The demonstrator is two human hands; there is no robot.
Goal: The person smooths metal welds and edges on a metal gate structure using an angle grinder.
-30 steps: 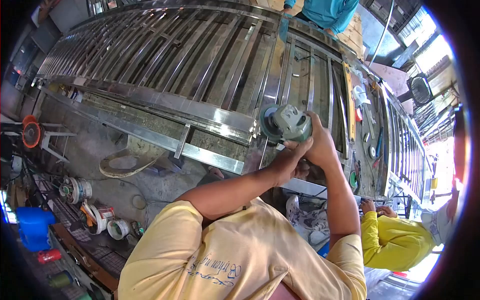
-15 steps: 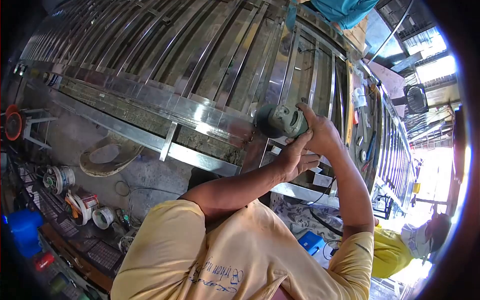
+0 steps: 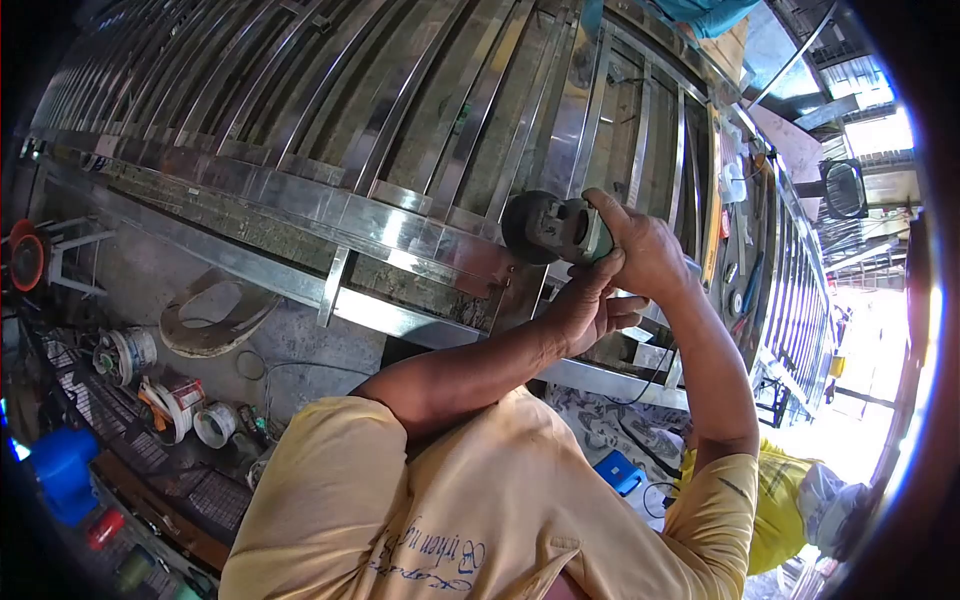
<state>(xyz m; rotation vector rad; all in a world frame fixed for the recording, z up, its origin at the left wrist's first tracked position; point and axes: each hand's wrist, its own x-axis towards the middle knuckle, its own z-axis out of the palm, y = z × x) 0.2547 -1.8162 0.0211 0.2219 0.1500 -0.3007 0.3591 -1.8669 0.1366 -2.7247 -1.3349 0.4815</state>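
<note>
An angle grinder (image 3: 565, 230) with a dark disc lies against the front rail of a shiny metal grating (image 3: 350, 205), near a brownish patch. My right hand (image 3: 648, 255) is closed around the grinder's body. Just below it, my left hand (image 3: 592, 308) grips the rear underside of the grinder, its thumb against the body and its other fingers curled loosely. The rest of the grinder's handle is hidden behind my hands.
A yellow spirit level (image 3: 712, 240) and hand tools lie right of the grating's bars. Several buckets (image 3: 185, 405) and a bent plate (image 3: 215, 318) stand on the floor at left. A person in yellow (image 3: 770, 500) is at lower right, near a blue box (image 3: 618, 472).
The grinder has tilted, so its head and disc now face more to the left. Both hands have turned with it and still hold it. The view has shifted slightly.
</note>
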